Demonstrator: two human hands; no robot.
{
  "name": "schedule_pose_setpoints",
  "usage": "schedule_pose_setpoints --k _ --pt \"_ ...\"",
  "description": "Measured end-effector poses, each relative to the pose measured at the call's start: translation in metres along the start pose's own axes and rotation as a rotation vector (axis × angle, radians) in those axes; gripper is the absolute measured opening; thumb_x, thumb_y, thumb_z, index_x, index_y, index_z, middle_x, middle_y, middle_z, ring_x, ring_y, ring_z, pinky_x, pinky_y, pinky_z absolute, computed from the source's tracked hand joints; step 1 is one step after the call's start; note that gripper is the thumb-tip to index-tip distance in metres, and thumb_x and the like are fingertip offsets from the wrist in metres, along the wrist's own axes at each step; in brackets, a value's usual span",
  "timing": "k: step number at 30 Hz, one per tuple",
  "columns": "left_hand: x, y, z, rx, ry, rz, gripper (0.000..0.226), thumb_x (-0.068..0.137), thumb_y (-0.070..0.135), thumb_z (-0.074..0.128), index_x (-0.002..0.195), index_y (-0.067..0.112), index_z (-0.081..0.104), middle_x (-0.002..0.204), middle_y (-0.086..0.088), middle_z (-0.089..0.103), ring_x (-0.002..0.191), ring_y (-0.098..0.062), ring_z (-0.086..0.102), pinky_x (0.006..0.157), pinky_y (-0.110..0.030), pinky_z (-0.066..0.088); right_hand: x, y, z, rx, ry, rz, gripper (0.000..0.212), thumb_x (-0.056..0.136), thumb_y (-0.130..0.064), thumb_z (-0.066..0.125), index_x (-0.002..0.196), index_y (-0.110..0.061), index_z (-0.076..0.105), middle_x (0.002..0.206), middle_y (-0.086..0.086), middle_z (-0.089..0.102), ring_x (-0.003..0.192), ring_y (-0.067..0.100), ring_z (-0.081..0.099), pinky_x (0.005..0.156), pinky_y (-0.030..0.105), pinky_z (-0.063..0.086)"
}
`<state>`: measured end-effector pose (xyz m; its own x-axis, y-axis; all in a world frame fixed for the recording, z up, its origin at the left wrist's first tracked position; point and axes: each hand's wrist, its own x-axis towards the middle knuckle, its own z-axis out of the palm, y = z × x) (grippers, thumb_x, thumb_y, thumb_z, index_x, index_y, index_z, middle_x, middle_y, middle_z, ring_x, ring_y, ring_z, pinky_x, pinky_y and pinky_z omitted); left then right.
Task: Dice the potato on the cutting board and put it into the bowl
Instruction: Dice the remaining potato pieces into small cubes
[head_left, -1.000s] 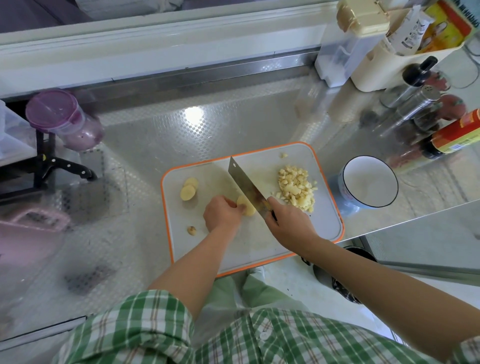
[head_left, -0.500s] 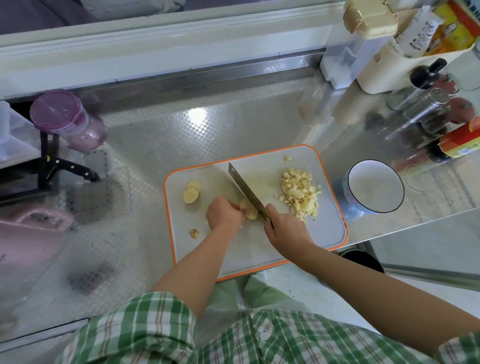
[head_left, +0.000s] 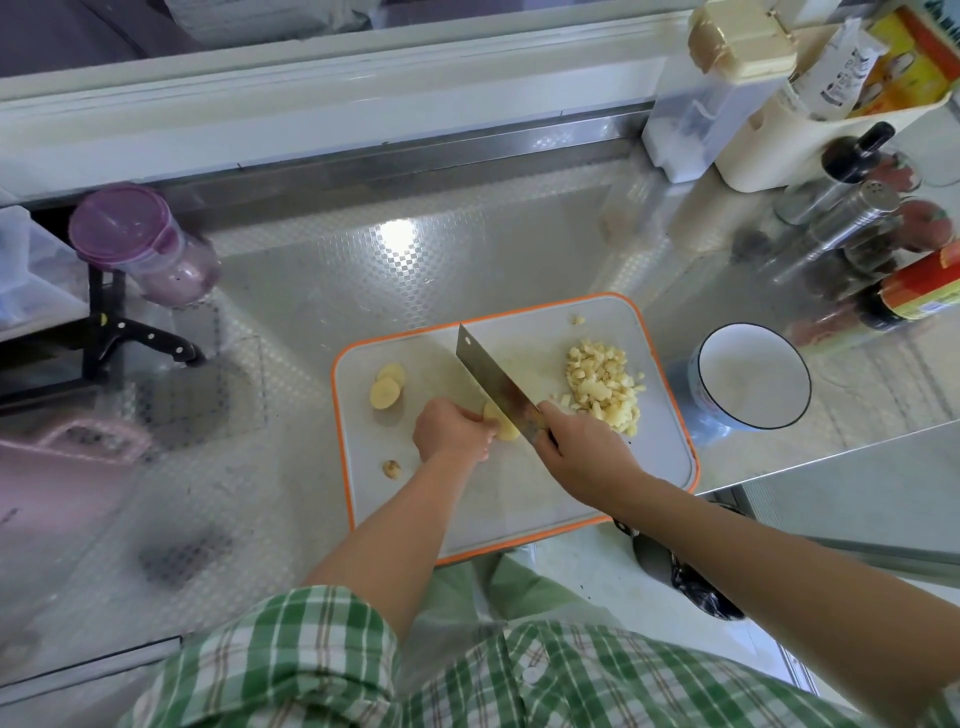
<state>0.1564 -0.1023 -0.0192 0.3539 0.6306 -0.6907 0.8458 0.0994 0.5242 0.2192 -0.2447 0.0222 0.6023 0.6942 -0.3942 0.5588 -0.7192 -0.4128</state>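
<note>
Head view: left hand (head_left: 452, 431), fingers curled, pinning potato piece (head_left: 503, 425) at centre of cutting board (head_left: 519, 499); right hand (head_left: 582, 452) gripping cleaver (head_left: 493, 379), blade against the piece; diced potato (head_left: 602, 389) heaped toward board's right edge, bowl (head_left: 750, 384) just beside.

one board (head_left: 519, 499), one cleaver (head_left: 493, 382), one bowl (head_left: 753, 379), two potato slices (head_left: 386, 393)

Left hand (head_left: 452, 431) is curled over a potato piece (head_left: 501, 426) mid-board, pinning it down, and the right hand (head_left: 587, 457) grips a cleaver (head_left: 493, 382) with the blade right up against that piece. The orange-rimmed cutting board (head_left: 519, 499) sits on a steel counter (head_left: 415, 270). The diced potato (head_left: 602, 387) is heaped on the board's right side, with two slices (head_left: 387, 387) off to the left. A white bowl (head_left: 753, 379) stands just right of the board.
</note>
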Motion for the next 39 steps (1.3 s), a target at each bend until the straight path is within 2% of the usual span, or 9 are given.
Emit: schedule_pose_setpoints --k 7,13,16,20,23,29,35,39 --pt "0.0 0.003 0.001 0.028 0.009 0.01 0.023 0.075 0.02 0.079 0.058 0.016 0.065 0.058 -0.004 0.07 0.053 -0.015 0.069 0.077 -0.031 0.059 -0.002 0.0 0.015 0.029 0.012 0.031 0.012 0.096 -0.018 0.039 0.086 -0.016 0.032 0.058 0.004 0.037 0.055 0.029 0.042 0.05 0.032 0.03" --pt "0.0 0.003 0.0 -0.01 -0.018 -0.01 0.019 0.073 0.018 0.082 0.063 0.016 0.066 0.063 -0.005 0.071 0.053 -0.018 0.07 0.074 -0.033 0.06 0.003 -0.002 0.027 -0.018 0.051 0.06 0.009 0.098 -0.022 0.038 0.098 -0.013 0.04 0.064 0.008 0.045 0.061 0.034 0.049 0.054 0.039 0.041" --pt "0.0 0.002 -0.001 -0.031 -0.033 -0.019 0.018 0.074 0.019 0.082 0.064 0.015 0.067 0.063 -0.004 0.071 0.054 -0.018 0.07 0.075 -0.032 0.059 0.002 0.0 0.024 0.036 0.081 0.054 0.01 0.1 -0.022 0.038 0.093 -0.016 0.036 0.059 0.005 0.042 0.058 0.033 0.047 0.052 0.038 0.037" --pt "0.0 0.001 -0.001 -0.073 -0.025 -0.03 0.023 0.072 0.015 0.083 0.059 0.012 0.064 0.059 -0.005 0.069 0.051 -0.019 0.068 0.073 -0.036 0.06 0.002 -0.001 0.011 0.117 0.095 0.029 0.011 0.098 -0.019 0.04 0.088 -0.014 0.038 0.059 0.011 0.049 0.055 0.031 0.048 0.052 0.043 0.04" --pt "0.0 0.001 0.0 -0.062 -0.021 -0.025 0.023 0.071 0.017 0.083 0.058 0.013 0.065 0.056 -0.003 0.068 0.049 -0.017 0.067 0.073 -0.035 0.06 0.0 0.0 0.002 0.067 0.041 0.0 0.012 0.098 -0.02 0.039 0.086 -0.017 0.036 0.06 0.011 0.048 0.056 0.029 0.048 0.052 0.04 0.038" --pt "0.0 0.002 -0.001 -0.08 -0.02 -0.042 0.021 0.07 0.017 0.084 0.062 0.013 0.064 0.058 -0.004 0.069 0.053 -0.018 0.069 0.077 -0.035 0.059 -0.005 0.0 0.006 0.059 -0.005 0.007 0.016 0.098 -0.02 0.039 0.084 -0.017 0.032 0.056 0.003 0.036 0.049 0.021 0.034 0.047 0.032 0.025" --pt "-0.001 0.006 -0.002 -0.058 -0.019 -0.037 0.02 0.074 0.016 0.082 0.065 0.012 0.064 0.062 -0.005 0.069 0.055 -0.019 0.07 0.075 -0.034 0.06 -0.004 -0.003 0.012 0.063 -0.015 0.017 0.013 0.096 -0.017 0.039 0.084 -0.014 0.034 0.056 0.004 0.036 0.051 0.024 0.036 0.047 0.032 0.025" --pt "-0.002 0.008 -0.005 -0.088 -0.042 -0.051 0.021 0.075 0.014 0.081 0.067 0.011 0.062 0.068 -0.009 0.07 0.058 -0.021 0.07 0.068 -0.029 0.059 0.001 -0.002 0.02 0.057 0.014 0.019 0.012 0.095 -0.017 0.041 0.086 -0.012 0.036 0.057 0.006 0.038 0.055 0.031 0.042 0.049 0.034 0.03"
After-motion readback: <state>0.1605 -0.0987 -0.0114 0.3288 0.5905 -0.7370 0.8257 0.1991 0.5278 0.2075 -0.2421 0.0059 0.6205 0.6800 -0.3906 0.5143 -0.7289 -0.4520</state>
